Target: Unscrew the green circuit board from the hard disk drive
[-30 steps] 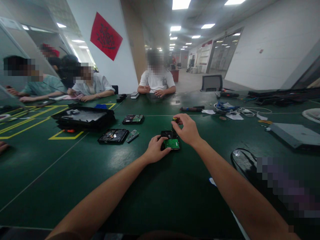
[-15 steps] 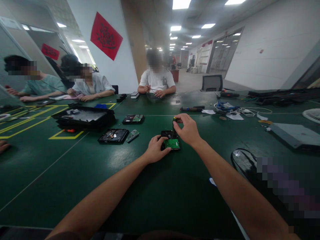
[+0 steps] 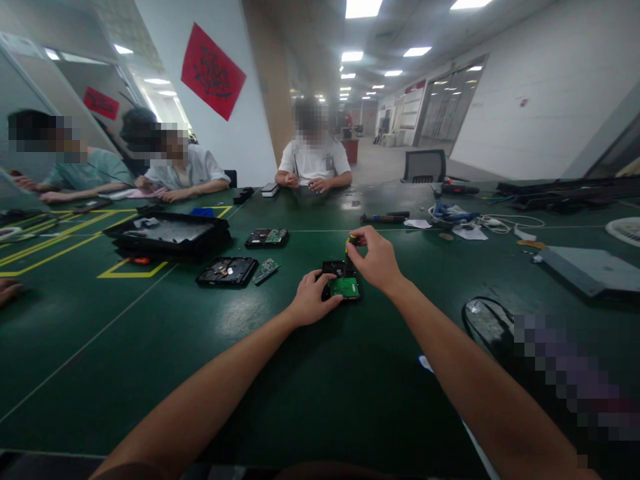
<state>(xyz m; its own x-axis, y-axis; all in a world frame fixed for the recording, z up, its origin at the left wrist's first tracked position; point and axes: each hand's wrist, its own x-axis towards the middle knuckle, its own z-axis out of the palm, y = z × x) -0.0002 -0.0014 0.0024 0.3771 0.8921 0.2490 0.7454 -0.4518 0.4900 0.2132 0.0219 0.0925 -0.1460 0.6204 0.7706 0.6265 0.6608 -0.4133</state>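
Observation:
A black hard drive point(image 3: 331, 268) with a green circuit board point(image 3: 345, 287) lies flat on the green table in front of me. My left hand point(image 3: 313, 298) grips its left side, thumb at the near edge and fingers over the far part. Pinched by the handle in my right hand point(image 3: 374, 256) is a screwdriver point(image 3: 349, 248) with a black and yellow grip. It stands nearly upright, its shaft pointing down at the drive by the board's far edge. The exact spot of the tip is too small to make out.
To the left lie an opened drive point(image 3: 227, 272), a loose circuit board point(image 3: 265, 271), another hard drive point(image 3: 267, 237) and a black tray point(image 3: 175, 233). A grey metal box point(image 3: 590, 270) and tangled cables point(image 3: 493, 221) lie right. A co-worker point(image 3: 314, 160) sits opposite.
The screwdriver handle has turned a little in my right fingers, with more yellow showing. My left hand and the drive have stayed in place.

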